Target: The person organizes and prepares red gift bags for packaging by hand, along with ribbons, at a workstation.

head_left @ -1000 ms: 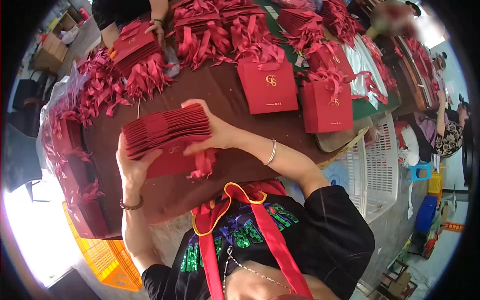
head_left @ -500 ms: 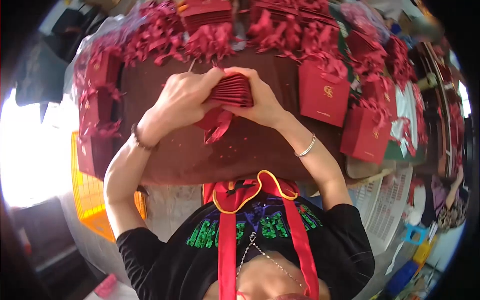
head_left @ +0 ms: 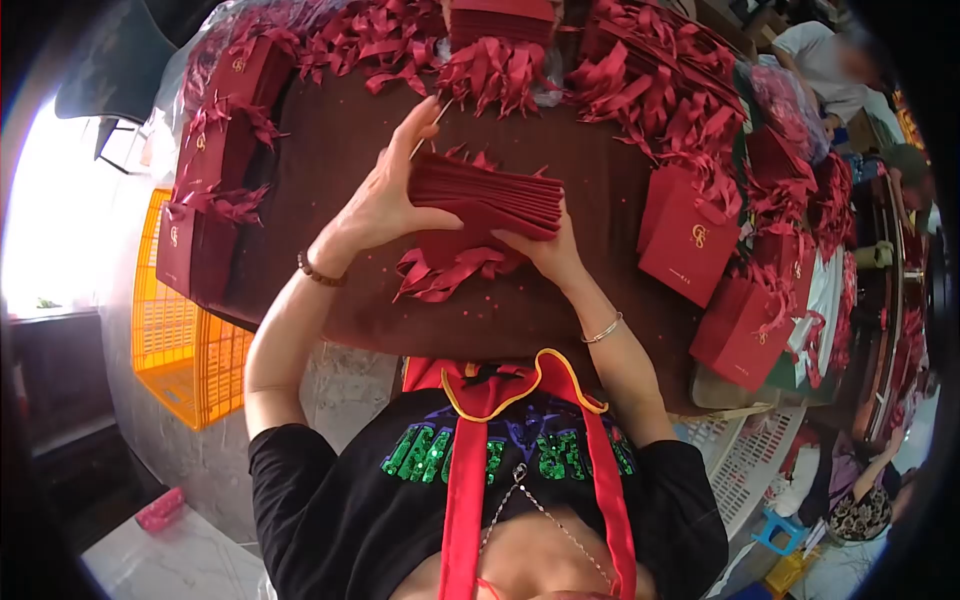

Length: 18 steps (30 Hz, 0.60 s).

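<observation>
Stack: flat red paper bags (head_left: 487, 192) in a thick bundle, held between both hands just above the brown surface (head_left: 330, 140), near the middle of the scene, tilted with its right end lower.
Ribbons: red ribbon handles (head_left: 445, 272) hanging loose from the near side of the bundle, down to the surface or just above it.
Left hand (head_left: 385, 205): clamped on the left end of the bundle, thumb along the near side, fingers over the far side, index finger stretched out toward the far edge; beaded bracelet (head_left: 318, 271) at the wrist.
Right hand (head_left: 550, 252): gripping the near right edge of the bundle, fingers curled up against it and partly hidden behind it; thin silver bangle (head_left: 603, 329) at the wrist.
Right of the hands: two opened red gift bags (head_left: 690, 240) with gold logos, standing tilted on the surface, one nearer than the other, well apart from the bundle.
Far side: heaps of flat red bags with tangled ribbons (head_left: 500, 70) across the far edge and far right of the surface.
Left edge: more red bags (head_left: 215, 150) with gold logos lying in a row along the left rim of the surface.
Off the surface, left: orange plastic crate (head_left: 185, 340) on the floor.
Off the surface, near right: white plastic basket (head_left: 745, 455).
Far right: another person (head_left: 825, 65) in a pale top, bent over the same long surface.
</observation>
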Each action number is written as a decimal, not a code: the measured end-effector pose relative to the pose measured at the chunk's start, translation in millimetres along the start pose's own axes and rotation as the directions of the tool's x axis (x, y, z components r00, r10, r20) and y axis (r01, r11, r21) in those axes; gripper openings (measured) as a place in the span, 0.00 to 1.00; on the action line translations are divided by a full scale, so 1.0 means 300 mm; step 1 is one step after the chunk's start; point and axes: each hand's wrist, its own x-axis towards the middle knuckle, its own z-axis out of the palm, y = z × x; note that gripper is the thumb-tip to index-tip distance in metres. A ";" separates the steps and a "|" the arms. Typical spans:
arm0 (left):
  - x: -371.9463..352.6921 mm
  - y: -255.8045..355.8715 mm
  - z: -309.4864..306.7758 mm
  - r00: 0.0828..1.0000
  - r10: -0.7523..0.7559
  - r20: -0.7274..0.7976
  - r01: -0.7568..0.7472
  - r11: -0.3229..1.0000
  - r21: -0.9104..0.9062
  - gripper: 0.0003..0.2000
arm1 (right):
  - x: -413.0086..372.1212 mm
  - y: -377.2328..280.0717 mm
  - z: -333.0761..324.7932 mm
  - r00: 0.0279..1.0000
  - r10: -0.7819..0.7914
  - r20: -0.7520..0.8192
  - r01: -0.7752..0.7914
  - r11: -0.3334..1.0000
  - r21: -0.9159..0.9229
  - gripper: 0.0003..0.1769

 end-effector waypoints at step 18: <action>-0.179 -0.128 0.262 0.919 -0.372 -0.128 0.273 0.837 -0.474 0.42 | -0.038 0.035 -0.023 0.970 0.182 0.161 -0.206 0.968 0.145 0.20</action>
